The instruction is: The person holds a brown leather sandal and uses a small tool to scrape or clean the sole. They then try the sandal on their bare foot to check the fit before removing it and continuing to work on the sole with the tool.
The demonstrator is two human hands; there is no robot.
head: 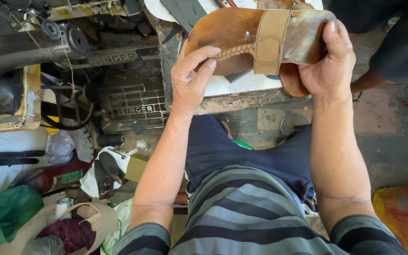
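Thing in hand: a brown leather sandal (pixel 242 40) with a tan cross-strap (pixel 270 42) and a braided toe cord (pixel 234 51), held up above the front edge of a worn workbench (pixel 242 99).
Long axis: the sandal lies roughly left to right across the view, footbed facing the camera, one end toward each hand.
Left hand (pixel 190 80): grasping the left end, fingers curled over the sole's edge, fingertips just beside the braided cord.
Right hand (pixel 329 66): clasped around the right end, thumb pressed on top near the strap (a second brown sole shows beneath this hand).
Nearer hand: both touch the sandal; the left hand is nearer the braid, the right nearer the strap.
Surroundings: an old black sewing machine (pixel 72 52) stands well apart to the left, with leather scraps (pixel 95 219) on the floor below.
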